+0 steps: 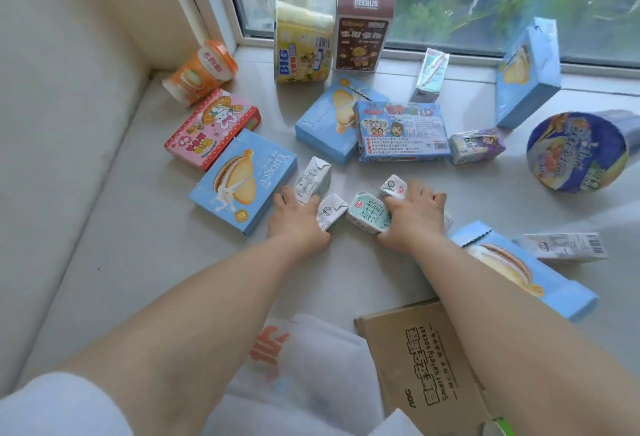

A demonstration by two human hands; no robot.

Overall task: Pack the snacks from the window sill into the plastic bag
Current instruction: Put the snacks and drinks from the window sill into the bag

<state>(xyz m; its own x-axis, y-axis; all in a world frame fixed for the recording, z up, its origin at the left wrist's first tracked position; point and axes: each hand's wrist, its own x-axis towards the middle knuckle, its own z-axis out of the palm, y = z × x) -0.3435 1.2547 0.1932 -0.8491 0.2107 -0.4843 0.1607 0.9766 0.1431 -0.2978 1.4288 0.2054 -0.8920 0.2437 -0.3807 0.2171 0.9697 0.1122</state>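
Note:
Snacks lie scattered on the pale window sill (145, 262). My left hand (298, 221) is closed around two small white milk cartons (330, 212), one at the fingertips and one under the thumb side. My right hand (414, 217) grips a mint-green milk carton (367, 215) and covers another white carton (394, 188) behind it. A white plastic bag (311, 366) with an orange print lies at the sill's near edge, between my forearms.
Blue biscuit boxes (242, 179) sit left, centre, right and under my right arm. A pink box (211, 127), orange cup (204, 68), yellow pack (301, 44), brown box (362, 33), noodle bowl (576, 151) and a cardboard box (422, 359) surround my hands.

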